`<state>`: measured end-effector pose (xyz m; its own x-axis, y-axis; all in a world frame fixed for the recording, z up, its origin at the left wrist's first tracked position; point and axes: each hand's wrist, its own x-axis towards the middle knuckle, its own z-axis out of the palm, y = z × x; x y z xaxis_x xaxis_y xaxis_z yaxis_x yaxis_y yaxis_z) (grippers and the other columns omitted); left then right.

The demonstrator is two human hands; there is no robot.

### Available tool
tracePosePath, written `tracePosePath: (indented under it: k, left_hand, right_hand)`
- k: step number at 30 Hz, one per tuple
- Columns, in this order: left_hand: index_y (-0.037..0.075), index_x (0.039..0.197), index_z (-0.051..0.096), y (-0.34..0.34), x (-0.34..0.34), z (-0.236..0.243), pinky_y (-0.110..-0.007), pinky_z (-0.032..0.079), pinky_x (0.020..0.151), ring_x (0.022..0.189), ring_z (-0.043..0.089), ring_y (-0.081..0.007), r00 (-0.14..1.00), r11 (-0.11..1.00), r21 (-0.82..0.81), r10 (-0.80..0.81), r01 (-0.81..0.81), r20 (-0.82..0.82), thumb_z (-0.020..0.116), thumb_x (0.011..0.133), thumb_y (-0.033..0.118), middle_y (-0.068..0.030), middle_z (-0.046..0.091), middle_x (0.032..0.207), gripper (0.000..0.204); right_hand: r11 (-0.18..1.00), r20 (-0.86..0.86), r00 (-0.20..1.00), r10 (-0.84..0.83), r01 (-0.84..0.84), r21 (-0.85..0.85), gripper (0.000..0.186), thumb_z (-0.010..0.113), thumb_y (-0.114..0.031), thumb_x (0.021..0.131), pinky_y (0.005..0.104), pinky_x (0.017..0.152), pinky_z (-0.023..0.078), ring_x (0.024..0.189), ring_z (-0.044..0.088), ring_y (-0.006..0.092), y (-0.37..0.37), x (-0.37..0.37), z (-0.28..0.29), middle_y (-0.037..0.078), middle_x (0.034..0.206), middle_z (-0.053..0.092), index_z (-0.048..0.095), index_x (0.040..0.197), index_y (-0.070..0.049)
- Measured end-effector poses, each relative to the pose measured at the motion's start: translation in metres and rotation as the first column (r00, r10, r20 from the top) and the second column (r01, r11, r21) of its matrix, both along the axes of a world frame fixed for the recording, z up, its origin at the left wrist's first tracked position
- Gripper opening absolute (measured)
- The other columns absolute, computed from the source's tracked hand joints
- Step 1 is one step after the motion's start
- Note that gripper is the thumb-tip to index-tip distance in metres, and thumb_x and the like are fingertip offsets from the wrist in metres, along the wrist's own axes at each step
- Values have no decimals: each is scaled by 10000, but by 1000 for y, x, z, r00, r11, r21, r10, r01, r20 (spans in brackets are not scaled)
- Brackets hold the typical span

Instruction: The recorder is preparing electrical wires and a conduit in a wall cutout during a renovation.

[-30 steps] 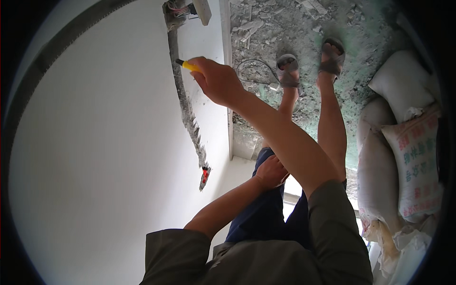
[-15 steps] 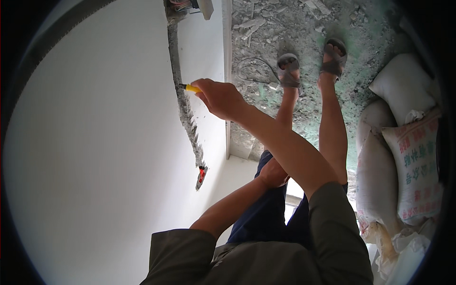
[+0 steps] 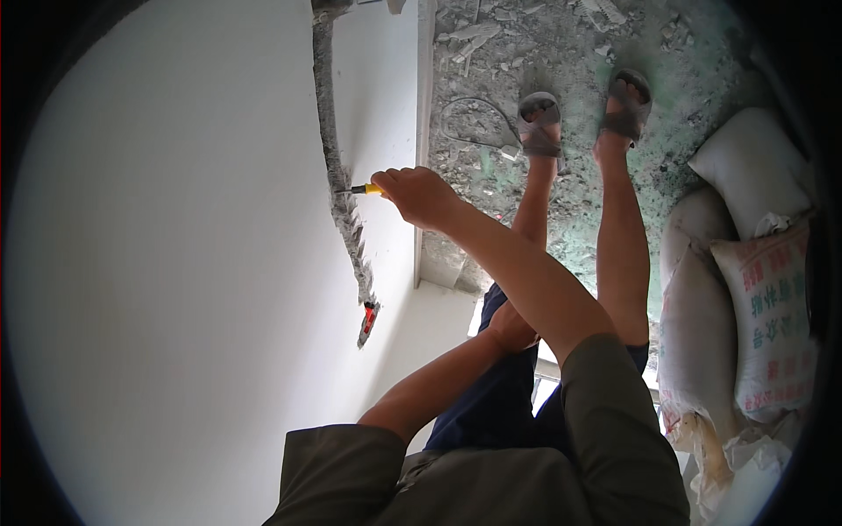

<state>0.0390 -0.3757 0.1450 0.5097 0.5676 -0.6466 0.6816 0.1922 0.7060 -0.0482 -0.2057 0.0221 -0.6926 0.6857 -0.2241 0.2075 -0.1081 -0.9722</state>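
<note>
My right hand (image 3: 419, 197) is closed around the yellow-and-black handle of a screwdriver (image 3: 358, 189). Its thin shaft points left, and the tip meets a rough grey groove (image 3: 326, 114) cut into the white wall (image 3: 193, 245). At the groove's lower end sits a small red-and-black object (image 3: 368, 317), its kind too small to make out. My left hand (image 3: 509, 328) rests by my thigh beneath my right forearm, which hides its fingers.
Full white sacks (image 3: 759, 316) are stacked along the right side. Broken rubble (image 3: 474, 39) litters the dusty floor ahead. A thin looped cable (image 3: 469, 98) with a pale end lies by my sandalled feet. Crumpled plastic (image 3: 754, 473) is at the lower right.
My right hand has come down along the groove and drawn slightly away from the wall, so more of the screwdriver's shaft shows. The left hand stays under the right forearm.
</note>
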Motion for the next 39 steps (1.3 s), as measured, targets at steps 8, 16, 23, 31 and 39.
tracePosePath:
  k: [8, 16, 23, 31, 39]
  left_hand:
    - [134, 1193, 641, -11, 0, -2, -446, 416, 1019, 1189, 555, -308, 999, 999, 31, 29, -28, -24, 598, 862, 250, -93, 625, 1238, 353]
    - [109, 1177, 633, 5, 2, -4, -435, 412, 1020, 1176, 559, -305, 999, 999, -32, 30, -30, 22, 610, 861, 220, -102, 629, 1210, 336]
    - [74, 1117, 616, 26, 1, 2, -426, 401, 1016, 1162, 545, -311, 999, 988, -152, -12, 16, 30, 602, 859, 171, -120, 618, 1181, 277]
    - [57, 1119, 599, 25, -7, -4, -410, 421, 975, 1116, 548, -291, 995, 992, -77, -96, 95, 1, 618, 844, 187, -120, 596, 1129, 305]
    - [90, 1129, 630, 23, -3, -1, -466, 376, 1046, 1183, 520, -356, 988, 987, -98, 136, -129, 70, 599, 848, 155, -138, 604, 1204, 290]
  right_hand:
    - [976, 50, 976, 214, -211, -52, 286, 566, -69, 890, 385, 736, 552, 881, 642, 257, -59, 2, -4, 80, 969, 609, 514, 1171, -81]
    - [923, 146, 913, 380, -386, 9, 277, 550, -100, 915, 372, 761, 550, 946, 618, 232, -17, -10, -11, 85, 996, 596, 528, 1192, -105]
    - [827, 127, 828, 546, -557, 73, 228, 557, -201, 933, 400, 754, 536, 948, 660, 249, 37, -18, 5, 78, 1002, 652, 573, 1150, -132]
    - [724, 194, 738, 646, -674, 148, 237, 523, -241, 965, 369, 762, 541, 980, 656, 225, 25, 17, -14, 67, 992, 649, 580, 1186, -177]
    - [858, 154, 865, 478, -497, 132, 185, 549, -201, 943, 362, 761, 517, 938, 625, 216, -8, -15, -23, 48, 979, 612, 563, 1125, -167]
